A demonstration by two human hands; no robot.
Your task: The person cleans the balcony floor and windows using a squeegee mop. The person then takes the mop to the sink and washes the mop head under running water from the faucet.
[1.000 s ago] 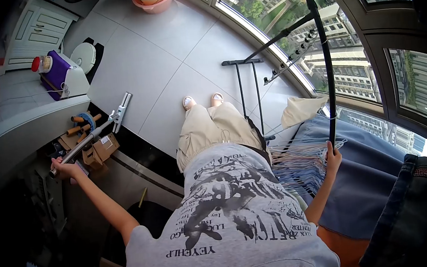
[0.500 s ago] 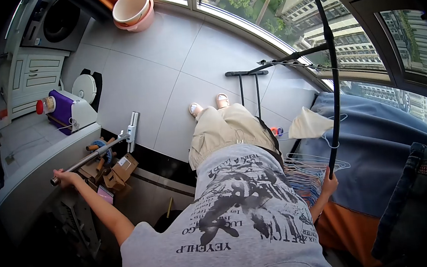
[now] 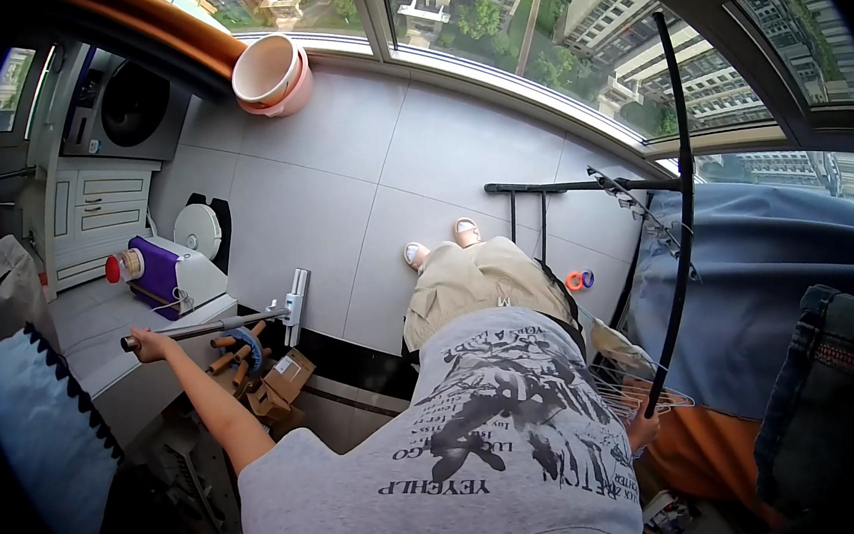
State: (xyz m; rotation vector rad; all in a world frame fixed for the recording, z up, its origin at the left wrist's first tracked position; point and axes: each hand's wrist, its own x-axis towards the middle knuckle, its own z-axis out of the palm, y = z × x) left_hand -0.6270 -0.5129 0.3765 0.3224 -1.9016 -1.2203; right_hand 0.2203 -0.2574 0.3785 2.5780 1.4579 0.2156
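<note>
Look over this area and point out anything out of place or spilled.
A small orange ring and purple ring lie loose on the tiled floor, right of the trousers, as if dropped. No spill shows.

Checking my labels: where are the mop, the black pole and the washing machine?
Mop (image 3: 217,327), head view: middle of handle.
Black pole (image 3: 688,211), head view: mid-shaft.
Washing machine (image 3: 131,104), head view: round door.
</note>
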